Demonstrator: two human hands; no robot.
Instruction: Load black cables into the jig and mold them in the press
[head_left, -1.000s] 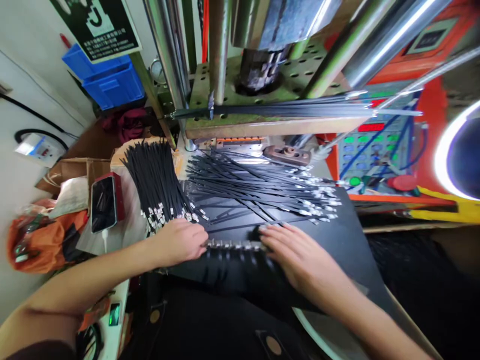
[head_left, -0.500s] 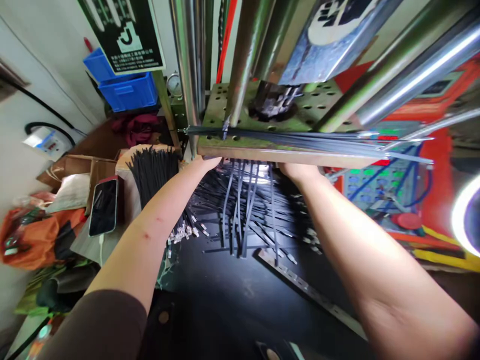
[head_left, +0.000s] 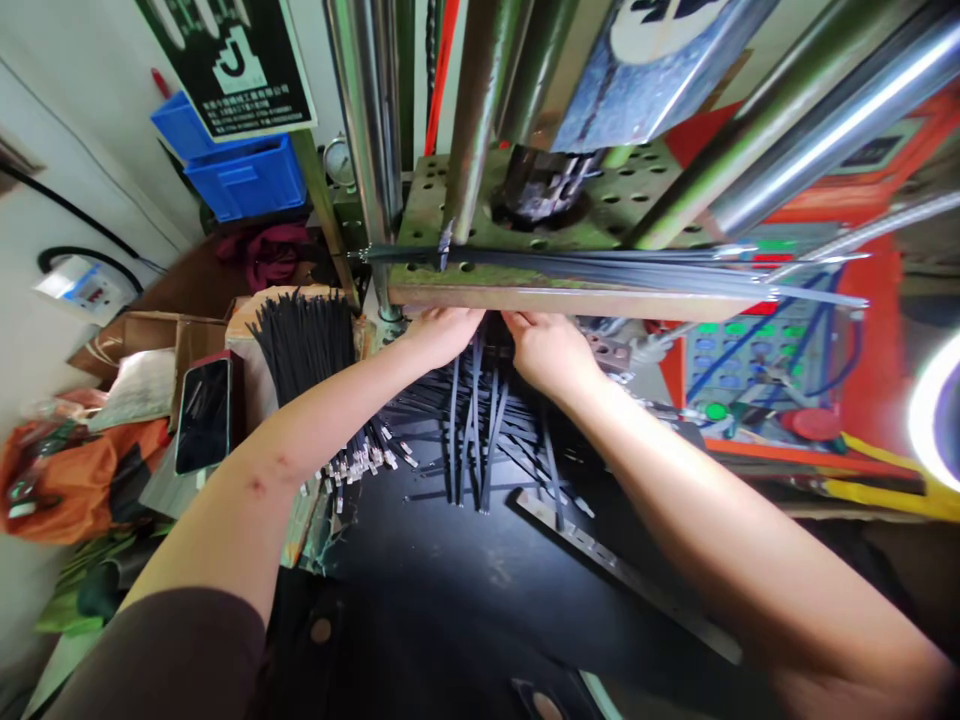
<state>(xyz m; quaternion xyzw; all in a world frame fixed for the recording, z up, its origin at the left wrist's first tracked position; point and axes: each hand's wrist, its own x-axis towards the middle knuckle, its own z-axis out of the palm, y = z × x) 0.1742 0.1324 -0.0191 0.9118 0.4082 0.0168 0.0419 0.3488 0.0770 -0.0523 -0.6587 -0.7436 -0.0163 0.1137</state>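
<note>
My left hand (head_left: 450,335) and my right hand (head_left: 551,350) are close together under the front edge of the press's thick metal plate (head_left: 570,300). The fingers of both are drawn together, with their tips hidden by the plate; what they grip cannot be made out. Several black flat cables (head_left: 474,440) hang down between and below the hands. Behind these, a loose pile of similar cables (head_left: 427,400) covers the black work surface (head_left: 450,590). More long dark cables (head_left: 570,268) lie across the top of the plate.
A thick bundle of black cables (head_left: 300,345) with pale ends stands at left beside a phone (head_left: 205,415). A slotted metal bar (head_left: 630,580) lies slanted on the surface. Steel columns (head_left: 367,110) rise above. A control panel (head_left: 750,375) is at right, blue bins (head_left: 247,178) at back left.
Both hands have moved inward from the two sides, under the plate's edge, and are now near each other at its middle. The view has shifted slightly.
</note>
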